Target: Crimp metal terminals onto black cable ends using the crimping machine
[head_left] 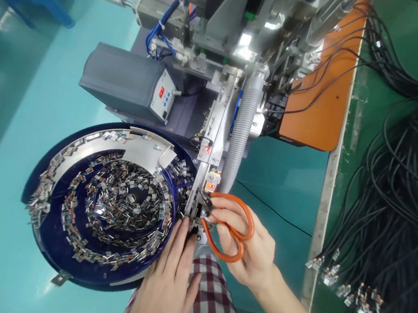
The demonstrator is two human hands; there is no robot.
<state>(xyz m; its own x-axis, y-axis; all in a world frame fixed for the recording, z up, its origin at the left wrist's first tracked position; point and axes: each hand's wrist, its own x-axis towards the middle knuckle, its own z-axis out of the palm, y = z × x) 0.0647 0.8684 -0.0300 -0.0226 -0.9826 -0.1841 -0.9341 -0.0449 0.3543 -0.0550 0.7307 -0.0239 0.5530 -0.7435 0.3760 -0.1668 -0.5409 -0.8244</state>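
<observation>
In my right hand is a pair of scissors with orange loop handles. My fingers go through and round the loops, and the dark pivot end points left at the lower end of a metal feed rail. The blade tips are hard to make out there. My left hand lies palm down with fingers stretched forward, holding nothing. Its fingertips touch or nearly touch the end of the rail, beside a dark blue feeder bowl. Many small metal connector pieces fill the bowl and line its spiral track.
A grey control box with a red display stands behind the bowl. A ribbed grey hose runs beside the rail. Machine parts rise at the back, near an orange board. Black cables with metal connector ends heap on the right.
</observation>
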